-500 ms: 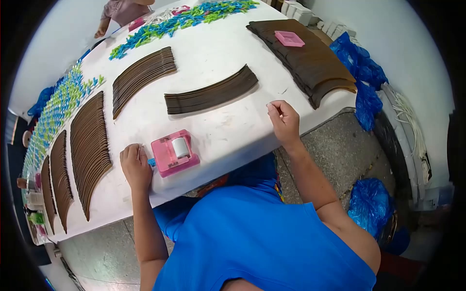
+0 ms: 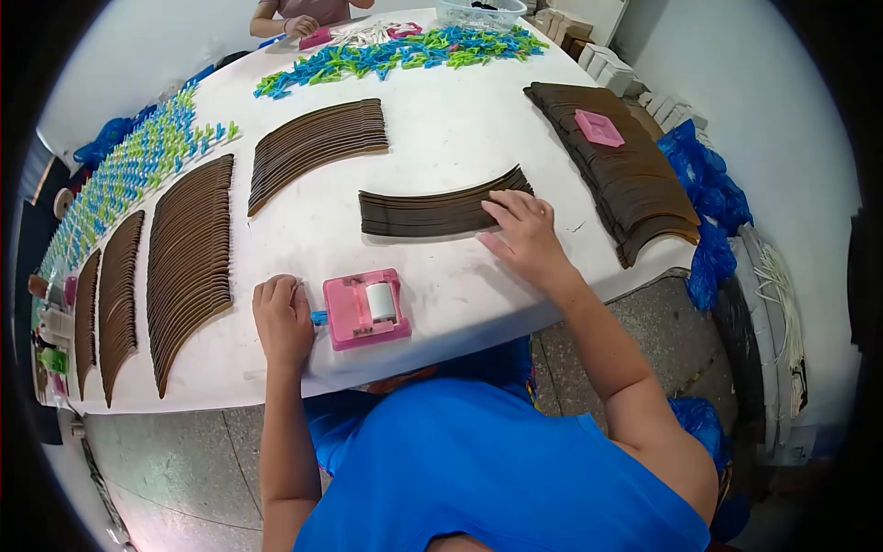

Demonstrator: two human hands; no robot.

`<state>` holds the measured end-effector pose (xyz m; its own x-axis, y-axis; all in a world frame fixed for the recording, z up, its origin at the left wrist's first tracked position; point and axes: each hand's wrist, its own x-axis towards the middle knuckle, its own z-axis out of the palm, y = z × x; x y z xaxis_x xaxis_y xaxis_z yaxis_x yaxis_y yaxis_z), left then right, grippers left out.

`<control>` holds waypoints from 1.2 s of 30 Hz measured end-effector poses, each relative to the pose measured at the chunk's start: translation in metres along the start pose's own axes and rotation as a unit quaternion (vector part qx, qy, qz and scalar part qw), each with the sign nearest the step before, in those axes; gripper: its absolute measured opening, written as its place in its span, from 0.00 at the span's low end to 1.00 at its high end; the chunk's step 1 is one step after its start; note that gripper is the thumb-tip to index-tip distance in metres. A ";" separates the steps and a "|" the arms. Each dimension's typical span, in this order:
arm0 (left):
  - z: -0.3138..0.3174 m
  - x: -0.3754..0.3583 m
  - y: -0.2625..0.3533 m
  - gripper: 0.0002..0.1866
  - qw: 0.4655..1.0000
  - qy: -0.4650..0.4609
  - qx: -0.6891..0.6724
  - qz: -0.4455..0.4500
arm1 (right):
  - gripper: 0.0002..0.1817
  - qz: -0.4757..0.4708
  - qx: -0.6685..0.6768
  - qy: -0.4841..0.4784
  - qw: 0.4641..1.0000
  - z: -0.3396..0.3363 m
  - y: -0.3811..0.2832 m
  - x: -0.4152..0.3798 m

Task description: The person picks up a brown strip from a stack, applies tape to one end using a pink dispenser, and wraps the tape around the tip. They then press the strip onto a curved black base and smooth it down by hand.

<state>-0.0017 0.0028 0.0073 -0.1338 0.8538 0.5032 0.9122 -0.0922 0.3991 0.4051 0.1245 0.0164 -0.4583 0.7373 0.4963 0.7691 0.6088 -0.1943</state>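
Two hands are in my view, one at each side of the near worktop (image 2: 460, 285). My right hand (image 2: 529, 237) is loosely spread, fingertips over the right end of the middle stack (image 2: 428, 218) of dark curved strips, thumb apart from them; it is not closed on anything, and I can't tell how firmly it touches. My left hand (image 2: 283, 322) lies with its fingers bent on the worktop, just beside the blue piece (image 2: 319, 318) that juts from the pink box (image 2: 348, 317). Whether it grips something small I cannot tell — the fingers hide it. A white roll (image 2: 380, 302) sits in that box.

To the left lie further rows of strips, the nearest being the wide row (image 2: 191, 267). Over on the right, a pink tray (image 2: 598, 128) rests on the big dark pile (image 2: 635, 175), and blue and green clips (image 2: 395, 57) are heaped at the far side, near another person's hand (image 2: 301, 26).

What worries me is the middle stack: its strips lie close together, so a dragging fingertip could fan them askew or lift several at once. A careless leftward sweep of my left forearm might disturb the wide row, and a bump to the blue piece could shift the box.
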 end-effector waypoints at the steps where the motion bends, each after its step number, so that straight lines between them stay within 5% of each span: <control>1: 0.001 -0.001 -0.001 0.06 1.000 0.003 0.001 0.003 | 0.30 0.033 -0.043 -0.007 0.998 -0.001 0.012 -0.006; 8: -0.002 0.003 0.003 0.06 1.000 0.005 0.001 0.009 | 0.32 0.193 -0.136 0.056 0.970 -0.013 0.055 -0.010; 12: 0.000 0.005 0.001 0.04 1.000 0.004 -0.010 -0.005 | 0.23 0.120 -0.029 0.049 0.991 -0.003 0.050 -0.002; 15: 0.002 0.003 -0.003 0.03 1.000 0.006 -0.014 -0.014 | 0.16 0.161 0.054 0.085 0.982 0.006 0.062 0.008; 17: 0.003 0.003 -0.004 0.03 1.000 0.006 -0.014 -0.020 | 0.12 0.298 0.182 0.040 0.936 0.001 0.068 0.020; 23: 0.001 0.005 0.003 0.03 0.999 0.000 -0.005 -0.044 | 0.11 0.288 0.173 -0.064 0.939 -0.015 0.087 0.039; 36: 0.002 0.004 0.006 0.03 0.999 0.015 0.009 -0.041 | 0.12 0.281 0.216 -0.114 0.928 -0.016 0.101 0.039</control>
<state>0.0036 0.0066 0.0099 -0.2204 0.8424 0.4917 0.9046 -0.0120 0.4260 0.4717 0.2100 0.0302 -0.1586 0.9869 0.0311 0.6881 0.1331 -0.7133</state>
